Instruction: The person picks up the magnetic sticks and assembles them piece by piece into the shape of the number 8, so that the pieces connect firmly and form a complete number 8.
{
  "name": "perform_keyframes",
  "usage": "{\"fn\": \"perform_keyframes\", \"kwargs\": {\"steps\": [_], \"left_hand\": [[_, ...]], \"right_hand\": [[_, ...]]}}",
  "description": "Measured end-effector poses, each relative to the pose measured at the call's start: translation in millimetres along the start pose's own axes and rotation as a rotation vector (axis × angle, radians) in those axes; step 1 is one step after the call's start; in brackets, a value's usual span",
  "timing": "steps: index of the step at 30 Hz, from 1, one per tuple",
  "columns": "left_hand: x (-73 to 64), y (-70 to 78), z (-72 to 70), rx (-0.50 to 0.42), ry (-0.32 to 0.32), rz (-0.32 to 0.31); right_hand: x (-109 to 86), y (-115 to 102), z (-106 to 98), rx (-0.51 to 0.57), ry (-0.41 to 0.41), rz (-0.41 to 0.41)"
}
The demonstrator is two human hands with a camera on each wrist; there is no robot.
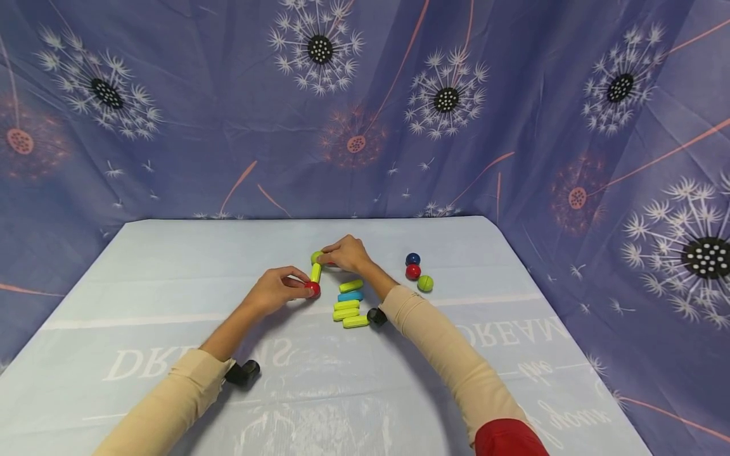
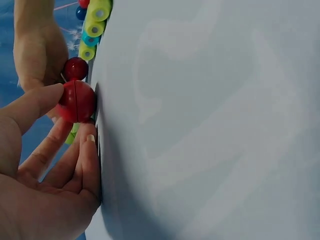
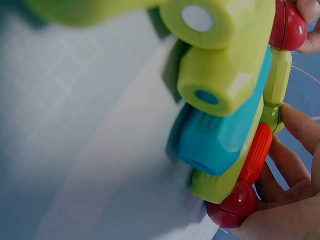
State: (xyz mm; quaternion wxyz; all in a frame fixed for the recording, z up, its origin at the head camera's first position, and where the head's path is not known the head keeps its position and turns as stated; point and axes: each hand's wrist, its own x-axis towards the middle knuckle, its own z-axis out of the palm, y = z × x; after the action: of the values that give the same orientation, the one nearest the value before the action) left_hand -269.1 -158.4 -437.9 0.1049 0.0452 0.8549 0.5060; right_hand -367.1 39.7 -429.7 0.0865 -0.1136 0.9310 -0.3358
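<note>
My left hand (image 1: pixel 274 291) pinches a red ball (image 2: pixel 76 101) between thumb and fingers, low over the table. From that ball a yellow-green rod (image 1: pixel 316 272) runs to a green ball (image 1: pixel 316 256). A red rod (image 3: pixel 256 152) joins the green ball to a second red ball (image 3: pixel 232 207). My right hand (image 1: pixel 349 254) grips this far part, one finger at the green ball and the thumb against the second red ball. In the head view that hand hides most of the red rod.
Several yellow-green rods (image 1: pixel 345 313) and one blue rod (image 1: pixel 350 296) lie in a row just nearer than my right hand. Further right sit a dark blue ball (image 1: pixel 413 259), a loose red ball (image 1: pixel 413 272) and a loose green ball (image 1: pixel 425 283). A patterned curtain (image 1: pixel 365 114) hangs behind the table.
</note>
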Motion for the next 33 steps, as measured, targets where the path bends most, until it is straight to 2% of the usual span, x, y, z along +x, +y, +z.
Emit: {"fn": "perform_keyframes", "kwargs": {"steps": [6, 18, 33], "left_hand": [[0.8, 0.0, -2.2, -0.089, -0.022, -0.045], [5.8, -3.5, -2.7, -0.166, -0.051, -0.054], [8.1, -3.5, -5.7, -0.166, -0.08, -0.055]], "right_hand": [[-0.9, -0.3, 0.0, 0.0, 0.001, -0.007], [-1.1, -1.8, -2.7, 0.006, -0.016, 0.014], [2.4, -0.2, -1.8, -0.009, -0.025, 0.005]]}}
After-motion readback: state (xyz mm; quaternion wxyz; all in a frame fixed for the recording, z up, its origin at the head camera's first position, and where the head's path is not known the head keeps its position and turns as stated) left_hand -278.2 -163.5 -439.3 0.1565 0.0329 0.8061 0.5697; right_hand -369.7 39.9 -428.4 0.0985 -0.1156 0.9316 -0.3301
